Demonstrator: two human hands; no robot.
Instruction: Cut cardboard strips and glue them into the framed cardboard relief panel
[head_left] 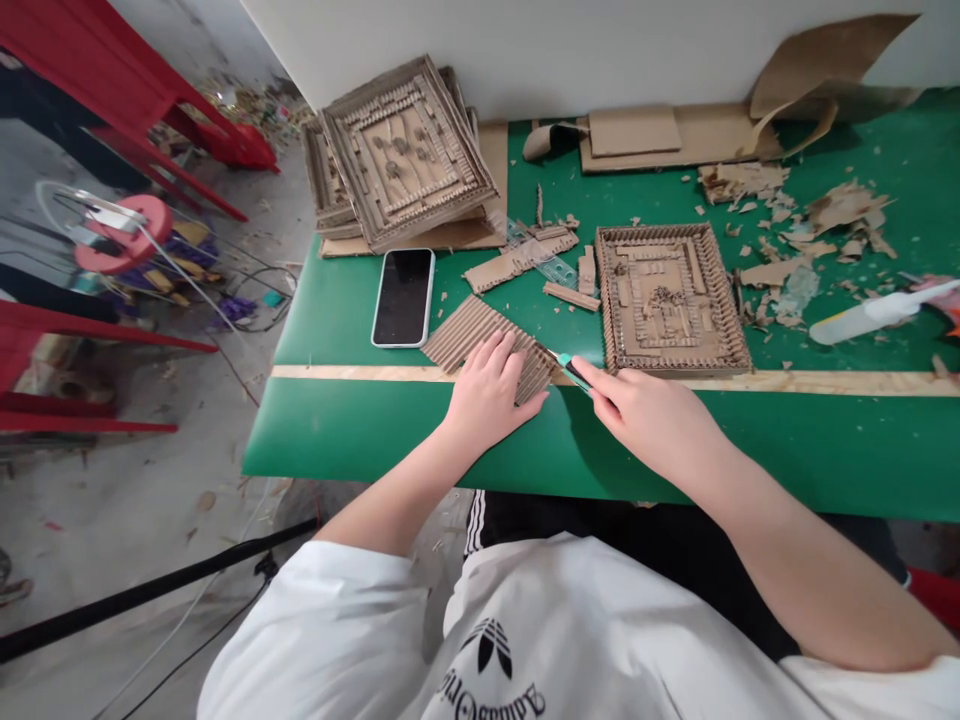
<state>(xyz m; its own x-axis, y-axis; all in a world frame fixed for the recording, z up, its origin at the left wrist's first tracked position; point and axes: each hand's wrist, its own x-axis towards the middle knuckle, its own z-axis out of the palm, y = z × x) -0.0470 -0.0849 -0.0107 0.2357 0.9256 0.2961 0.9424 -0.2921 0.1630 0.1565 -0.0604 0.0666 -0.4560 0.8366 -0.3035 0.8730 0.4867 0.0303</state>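
Observation:
My left hand [487, 390] lies flat, fingers spread, on a ribbed piece of corrugated cardboard [466, 332] near the front of the green table [360, 430]. My right hand [645, 410] is closed round a teal utility knife [571, 369], whose tip meets the right edge of that cardboard. Just beyond the knife sits a framed cardboard relief panel [667, 298].
A phone [403, 297] lies face up left of the ribbed piece. A stack of cardboard panels [401, 150] stands at the back left. Cardboard strips [521, 258], flat sheets [675, 135] and scraps [817, 215] cover the back. A white glue bottle [870, 315] lies at the right. Red furniture [112, 90] stands left.

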